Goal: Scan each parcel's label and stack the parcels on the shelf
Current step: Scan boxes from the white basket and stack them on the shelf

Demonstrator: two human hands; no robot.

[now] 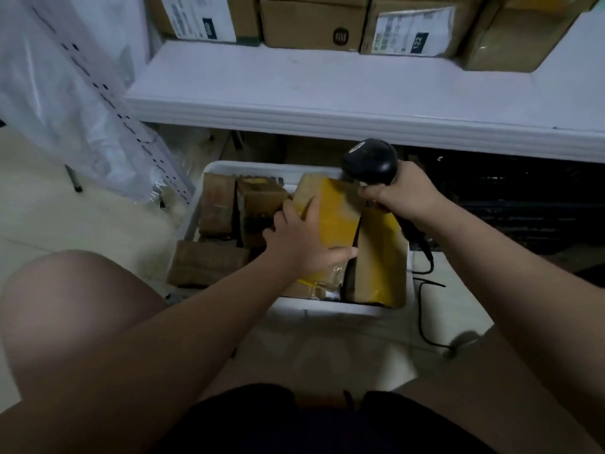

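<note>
A white bin (327, 308) on the floor holds several cardboard parcels. My left hand (301, 239) grips a parcel wrapped in yellow tape (334, 211), which stands tilted in the middle of the bin. My right hand (401, 194) holds a black barcode scanner (370, 162) by its handle, with the scanner head just above the parcel's far end. Another yellow-taped parcel (381, 257) stands at the bin's right side. The white shelf (327, 93) above the bin carries several cardboard boxes, some with white labels.
Brown parcels (217, 208) fill the bin's left side, and one (206, 263) lies at its left edge. The scanner's black cable (425, 309) trails over the floor at right. A clear plastic sheet (65, 93) hangs at left. My knees frame the bin.
</note>
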